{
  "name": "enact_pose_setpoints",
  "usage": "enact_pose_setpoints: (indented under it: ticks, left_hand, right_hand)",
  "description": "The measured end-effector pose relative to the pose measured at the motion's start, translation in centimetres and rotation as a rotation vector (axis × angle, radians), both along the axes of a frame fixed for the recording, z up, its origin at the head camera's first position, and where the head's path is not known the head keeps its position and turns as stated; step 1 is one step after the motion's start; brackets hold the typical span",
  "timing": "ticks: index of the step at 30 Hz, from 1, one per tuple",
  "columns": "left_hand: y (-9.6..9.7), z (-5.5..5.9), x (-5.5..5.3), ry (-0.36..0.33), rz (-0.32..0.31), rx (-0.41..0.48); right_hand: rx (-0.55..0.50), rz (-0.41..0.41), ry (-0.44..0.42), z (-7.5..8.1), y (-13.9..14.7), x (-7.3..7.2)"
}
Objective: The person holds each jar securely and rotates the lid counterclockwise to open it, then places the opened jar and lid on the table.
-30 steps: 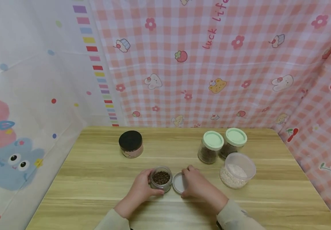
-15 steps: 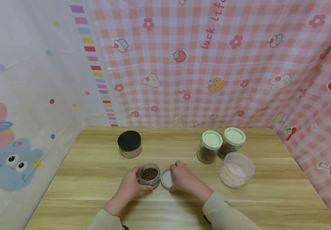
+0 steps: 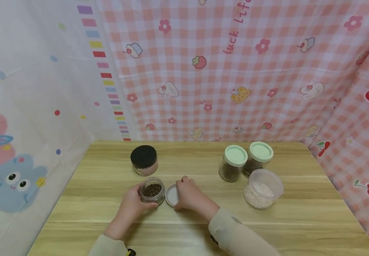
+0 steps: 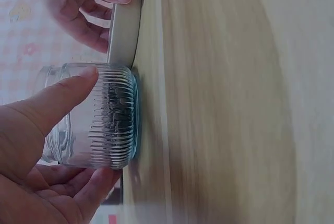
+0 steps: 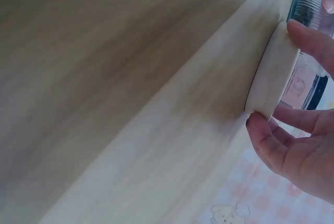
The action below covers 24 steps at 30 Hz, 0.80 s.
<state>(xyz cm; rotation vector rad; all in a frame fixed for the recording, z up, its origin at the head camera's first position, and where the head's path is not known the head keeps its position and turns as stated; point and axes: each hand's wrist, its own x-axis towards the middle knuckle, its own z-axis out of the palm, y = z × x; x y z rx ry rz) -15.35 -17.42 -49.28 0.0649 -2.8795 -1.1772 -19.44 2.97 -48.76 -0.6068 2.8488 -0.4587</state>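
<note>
A clear ribbed glass jar (image 4: 112,114), uncovered and partly filled with small brown pellets (image 3: 152,190), stands upright on the table. My left hand (image 3: 132,202) grips it from the left, thumb along the near side and fingers round the far side. Just right of the jar lies a round whitish lid (image 5: 271,72), its hollow side up. The fingers and thumb of my right hand (image 3: 190,195) hold the lid by its edge. In the left wrist view the lid's edge meets the jar's side or comes very near it.
Behind my left hand stands a pink jar with a black lid (image 3: 144,160). At the right are two glass jars with mint-green lids, one nearer (image 3: 233,163) and one farther (image 3: 258,156). A clear plastic tub of white flakes (image 3: 262,188) stands in front of them on the wooden table (image 3: 293,227).
Both hands have slid left across the table, carrying the jar of pellets and the lid along side by side. The jar now stands closer to the black-lidded jar.
</note>
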Motion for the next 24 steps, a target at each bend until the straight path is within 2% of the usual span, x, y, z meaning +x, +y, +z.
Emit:
enact_pose_setpoints:
  ticks: [11, 15, 24]
  left_hand:
    - [-3.0, -0.1, 0.0, 0.02, 0.068, -0.037]
    - [-4.1, -0.1, 0.0, -0.006, 0.094, -0.044]
    - [-6.1, 0.0, 0.2, -0.025, 0.156, -0.068]
  right_hand:
    - [0.002, -0.011, 0.007, -0.1, -3.6, -0.5]
    - [-0.007, -0.019, 0.001, -0.5, -5.0, -0.6]
    - [0.005, -0.028, -0.011, 0.1, -7.6, -0.5]
